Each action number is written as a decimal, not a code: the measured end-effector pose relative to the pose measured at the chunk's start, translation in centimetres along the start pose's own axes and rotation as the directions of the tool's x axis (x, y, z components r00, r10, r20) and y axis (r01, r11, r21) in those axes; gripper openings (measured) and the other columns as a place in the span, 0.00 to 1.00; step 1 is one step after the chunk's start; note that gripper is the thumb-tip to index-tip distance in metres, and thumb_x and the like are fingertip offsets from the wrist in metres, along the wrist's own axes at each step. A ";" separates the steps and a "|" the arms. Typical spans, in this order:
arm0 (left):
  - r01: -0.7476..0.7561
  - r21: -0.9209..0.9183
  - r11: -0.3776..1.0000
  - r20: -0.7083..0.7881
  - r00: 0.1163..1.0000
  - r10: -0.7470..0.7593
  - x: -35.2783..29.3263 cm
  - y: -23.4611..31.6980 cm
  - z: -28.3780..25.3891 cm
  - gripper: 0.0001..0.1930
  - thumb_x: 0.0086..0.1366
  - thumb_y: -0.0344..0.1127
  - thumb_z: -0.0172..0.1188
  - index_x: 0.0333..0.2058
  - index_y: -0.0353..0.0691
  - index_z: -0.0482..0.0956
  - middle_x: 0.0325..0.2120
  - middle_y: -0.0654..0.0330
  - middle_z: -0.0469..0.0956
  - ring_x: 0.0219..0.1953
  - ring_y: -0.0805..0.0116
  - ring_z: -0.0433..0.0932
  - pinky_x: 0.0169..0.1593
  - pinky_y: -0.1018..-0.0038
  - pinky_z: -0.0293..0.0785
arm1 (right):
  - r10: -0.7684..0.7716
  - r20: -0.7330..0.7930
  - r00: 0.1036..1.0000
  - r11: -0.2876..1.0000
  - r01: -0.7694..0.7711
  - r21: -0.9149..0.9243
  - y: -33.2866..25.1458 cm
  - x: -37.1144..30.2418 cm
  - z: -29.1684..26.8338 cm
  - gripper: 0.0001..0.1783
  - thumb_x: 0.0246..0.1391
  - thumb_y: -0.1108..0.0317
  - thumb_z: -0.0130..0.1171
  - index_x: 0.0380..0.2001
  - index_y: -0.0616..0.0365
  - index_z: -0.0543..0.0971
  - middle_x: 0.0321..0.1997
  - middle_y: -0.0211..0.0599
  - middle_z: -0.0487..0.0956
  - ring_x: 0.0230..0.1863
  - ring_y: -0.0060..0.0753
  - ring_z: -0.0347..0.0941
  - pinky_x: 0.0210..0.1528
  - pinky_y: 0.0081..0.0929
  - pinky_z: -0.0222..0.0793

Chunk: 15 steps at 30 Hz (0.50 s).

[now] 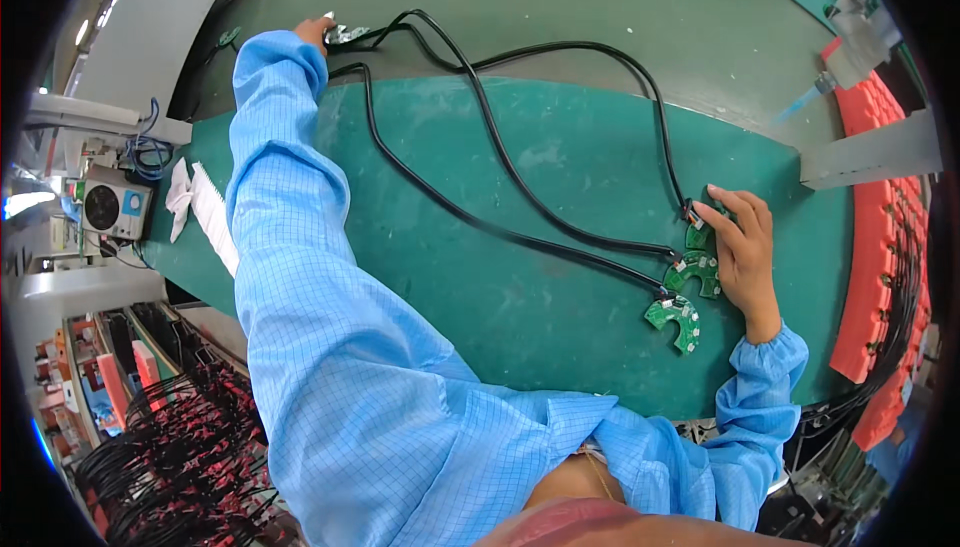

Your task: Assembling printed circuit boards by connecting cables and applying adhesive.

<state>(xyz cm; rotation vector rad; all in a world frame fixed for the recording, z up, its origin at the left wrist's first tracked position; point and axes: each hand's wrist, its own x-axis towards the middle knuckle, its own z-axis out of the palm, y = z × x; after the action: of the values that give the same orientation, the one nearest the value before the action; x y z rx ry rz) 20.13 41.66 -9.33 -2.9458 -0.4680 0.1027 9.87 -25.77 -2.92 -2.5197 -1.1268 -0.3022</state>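
Observation:
Three black cables (484, 110) run across the green mat. Their near-right ends plug into curved green circuit boards: a lower board (686, 323), a middle board (697, 269) and an upper board (697, 238) partly covered by my right hand (742, 249). That hand rests beside the boards, its fingers apart and the thumb touching the upper board's cable plug. At the far left, my outstretched left hand (314, 31) is closed at the edge of a small circuit board (346, 35) where the cables come together. Part of its grip is hidden.
Another small green board (228, 37) lies at the far left by a grey post. A white cloth (212, 212) rests on the left edge, near a boxed fan unit (115, 205). Red trays (868, 247) with black cables line the right side; bundled cables (185, 447) fill the lower left.

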 end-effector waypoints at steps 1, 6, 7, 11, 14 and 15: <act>0.027 -0.006 1.000 0.034 0.999 -0.027 -1.8 -1.6 -1.6 0.19 0.55 0.31 0.61 0.48 0.50 0.77 0.46 0.53 0.77 0.48 0.54 0.76 0.52 0.65 0.71 | -0.032 -0.007 0.999 0.999 0.032 0.021 -0.5 0.6 0.0 0.25 0.42 0.82 0.52 0.45 0.48 0.79 0.52 0.31 0.74 0.50 0.43 0.66 0.52 0.36 0.61; 0.037 -0.360 0.932 0.008 0.999 -0.037 -5.5 -4.0 -8.5 0.14 0.54 0.30 0.62 0.42 0.46 0.80 0.35 0.57 0.81 0.39 0.65 0.79 0.46 0.71 0.73 | -0.082 -0.045 0.996 0.994 0.085 0.062 -0.9 0.9 -0.1 0.26 0.41 0.83 0.52 0.45 0.49 0.79 0.48 0.33 0.74 0.48 0.44 0.66 0.51 0.36 0.61; 0.022 -0.454 0.891 -0.066 0.996 -0.058 -5.3 -4.3 -9.1 0.13 0.56 0.32 0.63 0.41 0.45 0.80 0.33 0.58 0.81 0.38 0.68 0.79 0.45 0.72 0.72 | -0.082 -0.044 0.996 0.994 0.084 0.067 -0.8 0.7 -0.2 0.26 0.40 0.83 0.52 0.45 0.49 0.79 0.46 0.34 0.74 0.48 0.44 0.66 0.51 0.36 0.61; 0.042 -0.173 0.984 -0.623 0.769 -0.142 -4.0 -12.9 -15.8 0.19 0.65 0.53 0.45 0.35 0.50 0.80 0.30 0.53 0.80 0.34 0.49 0.76 0.42 0.58 0.72 | -0.158 -0.138 0.978 0.954 0.187 0.235 -0.8 1.4 0.5 0.21 0.47 0.84 0.51 0.45 0.56 0.77 0.41 0.39 0.74 0.44 0.44 0.68 0.48 0.33 0.65; -0.310 -0.642 0.702 -0.631 0.734 -0.253 -2.5 3.9 -19.3 0.23 0.67 0.56 0.47 0.36 0.40 0.79 0.33 0.60 0.81 0.37 0.65 0.77 0.40 0.70 0.71 | -0.083 -0.144 0.986 0.959 0.118 0.257 1.0 -0.2 1.2 0.19 0.49 0.83 0.54 0.46 0.57 0.76 0.40 0.40 0.75 0.43 0.43 0.70 0.46 0.33 0.66; -0.507 -0.694 0.511 -0.685 0.684 -0.251 -7.8 14.3 -22.2 0.12 0.62 0.40 0.57 0.39 0.40 0.78 0.31 0.61 0.78 0.33 0.70 0.74 0.40 0.72 0.71 | -0.080 -0.160 0.984 0.959 0.119 0.256 1.5 -0.7 1.1 0.19 0.49 0.82 0.55 0.46 0.57 0.76 0.41 0.40 0.75 0.44 0.43 0.70 0.46 0.32 0.67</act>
<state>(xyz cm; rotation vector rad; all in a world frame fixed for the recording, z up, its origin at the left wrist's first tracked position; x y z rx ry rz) 19.13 22.63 10.51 -3.4507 -0.1114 -1.7699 10.56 -26.76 -4.52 -2.1751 -1.1542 -0.3355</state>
